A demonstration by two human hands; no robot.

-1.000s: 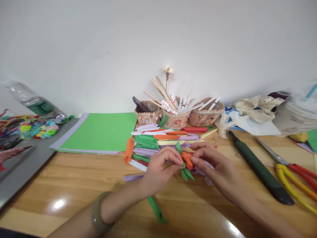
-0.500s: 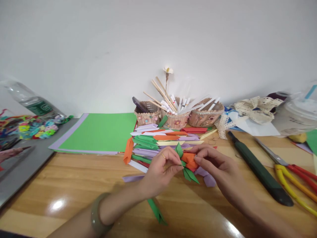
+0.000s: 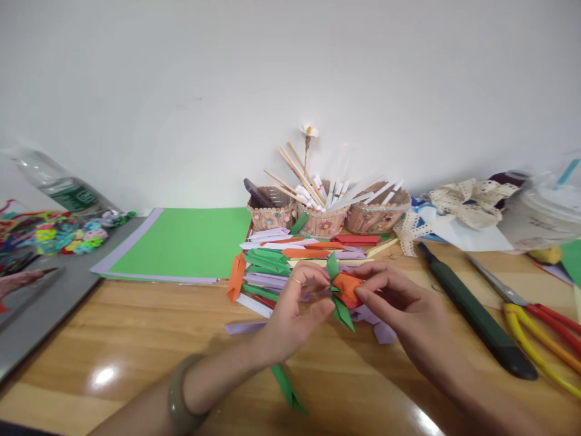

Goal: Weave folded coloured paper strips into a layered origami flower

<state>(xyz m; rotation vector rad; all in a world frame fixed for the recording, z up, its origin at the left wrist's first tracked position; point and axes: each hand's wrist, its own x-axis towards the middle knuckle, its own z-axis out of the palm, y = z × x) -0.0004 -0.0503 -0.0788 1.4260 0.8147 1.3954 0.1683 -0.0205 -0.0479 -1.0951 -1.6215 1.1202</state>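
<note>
A folded orange paper flower [image 3: 347, 289] with green paper leaves [image 3: 344, 312] is held above the table. My right hand [image 3: 399, 303] pinches its orange part between thumb and fingers. On the other side, my left hand [image 3: 302, 318] has its thumb and fingertips apart beside the leaves, its fingers curved around their ends. Folded purple paper pieces [image 3: 384, 332] lie just behind and below the flower. Several folded paper strips in green, purple, white, orange and red spread behind my hands, and a green strip [image 3: 285, 387] lies below my left wrist.
Stacked green paper [image 3: 181, 242] lies at the left, near a grey laptop-like slab [image 3: 40, 315] and a plastic bottle [image 3: 68, 188]. Decorated baskets [image 3: 322, 223] with sticks and pens stand at the wall. A dark green tool [image 3: 476, 312], scissors [image 3: 540, 327] and lace [image 3: 472, 203] are on the right.
My left thumb and fingers have parted from their pinch on the green paper. The flower has turned slightly, its leaves shifting, while my right hand keeps its grip.
</note>
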